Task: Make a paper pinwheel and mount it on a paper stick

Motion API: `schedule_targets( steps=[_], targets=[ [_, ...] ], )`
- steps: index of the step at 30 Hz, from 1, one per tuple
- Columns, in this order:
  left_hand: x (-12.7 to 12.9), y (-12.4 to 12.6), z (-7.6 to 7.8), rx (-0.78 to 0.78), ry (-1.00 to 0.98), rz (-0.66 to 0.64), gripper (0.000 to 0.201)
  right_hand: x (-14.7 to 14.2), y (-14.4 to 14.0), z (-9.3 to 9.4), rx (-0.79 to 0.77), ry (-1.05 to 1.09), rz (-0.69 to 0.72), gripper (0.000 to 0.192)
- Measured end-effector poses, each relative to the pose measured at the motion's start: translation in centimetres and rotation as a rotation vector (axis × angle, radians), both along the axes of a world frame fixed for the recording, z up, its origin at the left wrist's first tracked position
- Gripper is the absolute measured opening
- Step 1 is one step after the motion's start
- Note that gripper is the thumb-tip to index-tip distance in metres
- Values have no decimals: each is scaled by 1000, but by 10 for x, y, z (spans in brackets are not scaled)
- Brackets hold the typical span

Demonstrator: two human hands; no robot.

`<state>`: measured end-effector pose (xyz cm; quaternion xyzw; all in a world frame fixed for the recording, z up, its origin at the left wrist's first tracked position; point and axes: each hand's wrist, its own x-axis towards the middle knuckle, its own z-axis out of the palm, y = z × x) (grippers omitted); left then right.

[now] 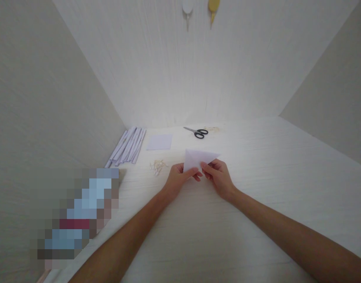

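Left of the grip lie paper strips (127,146), a square sheet (159,142) and small scraps (158,166), while left hand (178,180) and right hand (218,177) together pinch a folded paper triangle (198,157) above the table (271,188), scissors (197,132) just beyond it.

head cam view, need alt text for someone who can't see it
Two bare hands, the left hand and right hand, hold a folded triangle of pale paper just above a white table. Farther back lie black-handled scissors, a flat paper square, a bundle of rolled paper strips and a small pile of paper scraps.
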<state>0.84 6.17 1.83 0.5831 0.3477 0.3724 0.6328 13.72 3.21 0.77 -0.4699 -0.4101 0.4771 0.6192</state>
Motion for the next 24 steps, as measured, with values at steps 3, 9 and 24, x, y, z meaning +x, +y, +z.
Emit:
schedule_targets(
  steps=[3, 9, 24],
  targets=[
    [-1, 1, -1, -48, -71, -57, 15, 0, -1, 1, 13, 18, 50, 21],
    [1, -1, 5, -148, -225, -138, 11, -1, -3, 4, 61, 50, 149, 20],
    [-6, 1, 1, -614, -380, -296, 7, -1, -2, 3, 32, 34, 97, 19]
  ],
)
